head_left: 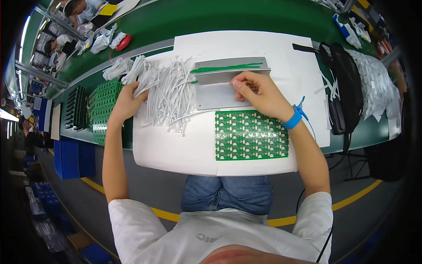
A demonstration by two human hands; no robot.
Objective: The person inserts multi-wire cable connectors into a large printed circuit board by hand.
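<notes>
My left hand (pixel 127 102) is closed at the left edge of a pile of thin white cables (pixel 169 94), its fingertips partly hidden among them. My right hand (pixel 260 91) hovers over a grey metal fixture (pixel 220 97) with a raised lengthwise ridge. Its fingers are curled together, and whatever they hold, if anything, is too small to make out. A blue wrist strap (pixel 293 119) circles my right wrist. Thin green strips (pixel 224 68) lie along the back of the fixture. Nearer to me, a green circuit board panel (pixel 250 136) lies flat, its upper right corner close to my right forearm.
White sheeting (pixel 176 152) covers the work area. At left stand several green board panels (pixel 105 101) and a dark rack (pixel 77 108); a blue bin (pixel 74 158) is below. A black bag (pixel 349 88) and a white heap (pixel 373 83) are at right. People work at far left.
</notes>
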